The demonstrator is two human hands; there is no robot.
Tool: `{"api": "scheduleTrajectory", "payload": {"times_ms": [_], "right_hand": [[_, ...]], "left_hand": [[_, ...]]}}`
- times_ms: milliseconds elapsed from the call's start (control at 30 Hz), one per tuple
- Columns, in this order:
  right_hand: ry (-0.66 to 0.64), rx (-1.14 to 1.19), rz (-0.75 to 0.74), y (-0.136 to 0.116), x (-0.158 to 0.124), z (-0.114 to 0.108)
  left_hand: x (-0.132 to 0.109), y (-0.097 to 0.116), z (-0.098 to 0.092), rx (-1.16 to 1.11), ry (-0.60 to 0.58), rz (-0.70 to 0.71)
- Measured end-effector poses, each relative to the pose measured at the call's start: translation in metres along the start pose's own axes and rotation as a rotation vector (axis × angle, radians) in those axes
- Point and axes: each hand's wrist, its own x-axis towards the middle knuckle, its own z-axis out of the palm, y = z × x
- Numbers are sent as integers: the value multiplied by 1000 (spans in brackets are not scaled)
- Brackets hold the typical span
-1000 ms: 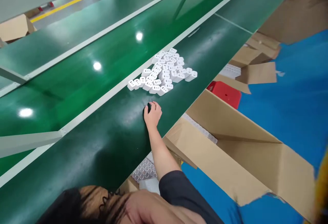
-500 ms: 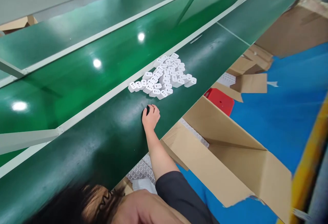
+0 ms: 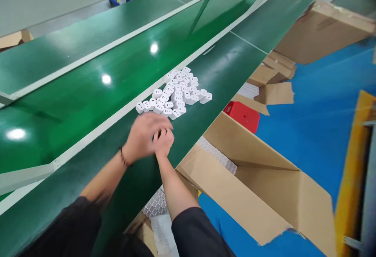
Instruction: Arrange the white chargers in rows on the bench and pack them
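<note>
My right hand (image 3: 164,142) is curled above the green belt, near side of a cluster of small white blocks (image 3: 178,94) with dark slots in their end faces. Something dark shows between its thumb and fingers, too small to name. Close against it on the left comes my left hand (image 3: 145,133), with a dark bracelet at the wrist. That hand is smeared by motion, and its fingers reach over towards the right hand. Whether the two touch cannot be made out. Most of the blocks stand upright, packed together by the belt's far rail.
The green belt (image 3: 223,67) runs diagonally, with a pale rail (image 3: 114,122) along its far side. Below its near edge stand an open cardboard box (image 3: 264,194), a red plastic stool (image 3: 245,116) and white cell trays (image 3: 157,204). Further cartons (image 3: 320,33) lie on the blue floor.
My left arm has come in from the lower left, and its hand is now beside my right hand. The right hand stays curled near the blocks. The whole view has shifted a little.
</note>
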Motion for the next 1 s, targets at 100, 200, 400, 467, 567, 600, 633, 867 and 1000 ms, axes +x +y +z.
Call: {"api": "scheduleTrajectory", "payload": {"times_ms": [100, 200, 400, 467, 567, 600, 633, 867, 1000], "right_hand": [[23, -11, 59, -3, 2, -1], [12, -13, 71, -5, 3, -2], [-4, 5, 83, -6, 3, -1], [0, 20, 87, -6, 3, -1], [14, 46, 94, -6, 4, -1], [20, 55, 94, -6, 4, -1], [26, 63, 94, -6, 5, -1], [52, 93, 85, -6, 4, 2], [64, 91, 82, -6, 5, 2]], "left_hand": [[75, -81, 14, 531, -93, -127], [113, -131, 35, 661, -242, -183], [91, -143, 50, 692, -211, -198], [63, -136, 49, 698, -218, -179], [5, -121, 46, 710, -248, -152], [-15, -116, 46, 713, -264, -144], [-35, -112, 45, 712, -285, -133], [-65, -90, 26, 613, -321, -65], [25, -95, 28, 619, -215, -6]]}}
